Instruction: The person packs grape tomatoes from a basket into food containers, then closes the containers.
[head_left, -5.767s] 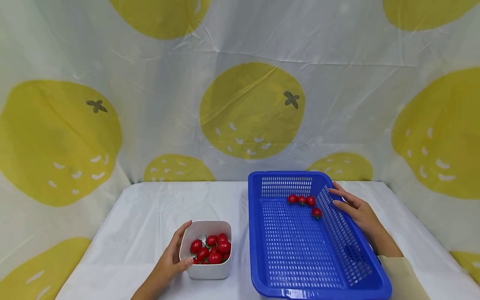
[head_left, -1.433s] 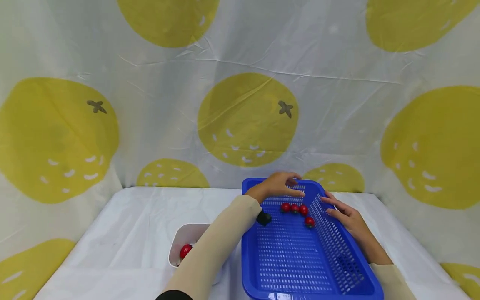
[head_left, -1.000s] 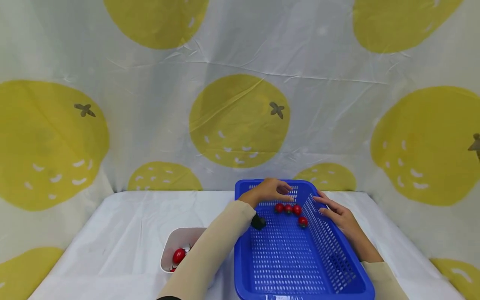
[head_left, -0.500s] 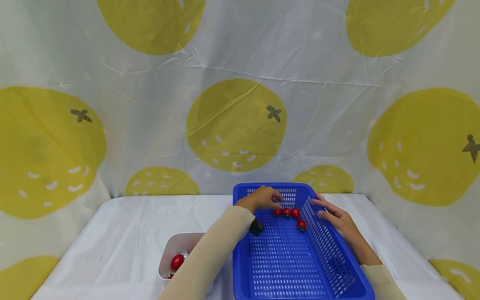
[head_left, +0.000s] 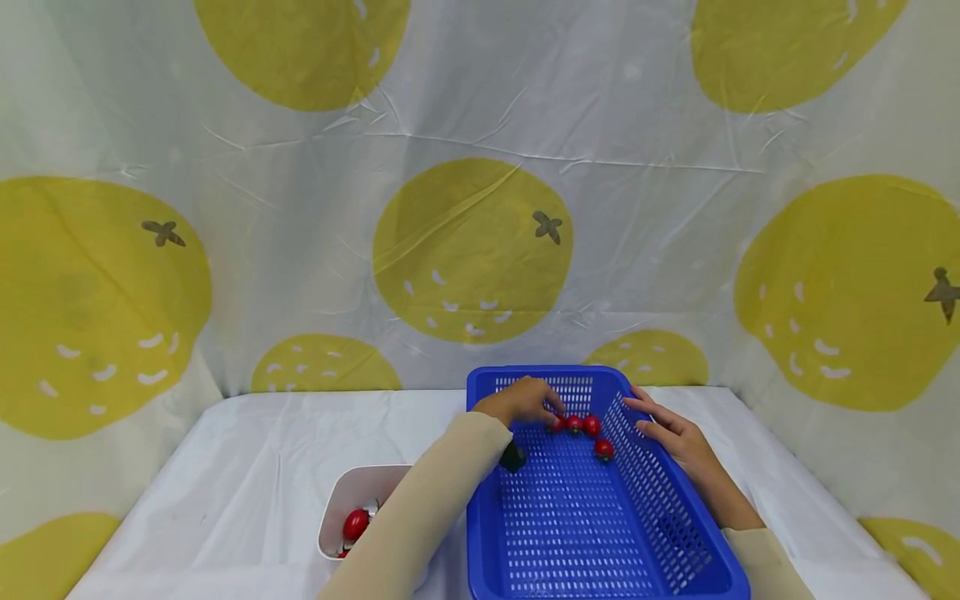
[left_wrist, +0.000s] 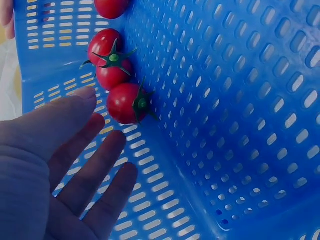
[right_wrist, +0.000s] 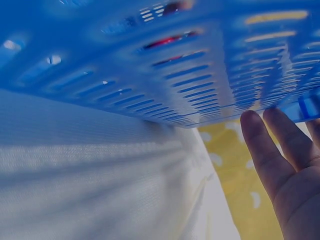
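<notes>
In the head view my left hand (head_left: 528, 402) reaches into the blue plastic basket (head_left: 480, 500), its fingertips right at the leftmost cherry tomato (head_left: 556, 424). In the left wrist view that hand's thumb and fingers are spread apart beside the nearest tomato (left_wrist: 125, 103), with nothing gripped between them. Three tomatoes lie in a row by the basket's far wall, and another tomato (head_left: 603, 449) lies nearer, by the right side. My right hand (head_left: 684, 446) rests against the basket's right side with extended fingers; in the right wrist view its fingertips (right_wrist: 252, 120) are at the outer wall.
A white square container (head_left: 339, 504) with red tomatoes (head_left: 356, 524) stands left of the basket, partly hidden by my left sleeve. White cloth (head_left: 247, 483) covers the table. A curtain (head_left: 300, 250) printed with yellow fruit encloses the back and sides.
My left hand has left the white container and crossed into the basket, then lowered to the leftmost tomato. My right hand stays at the basket's side. The view has shifted slightly.
</notes>
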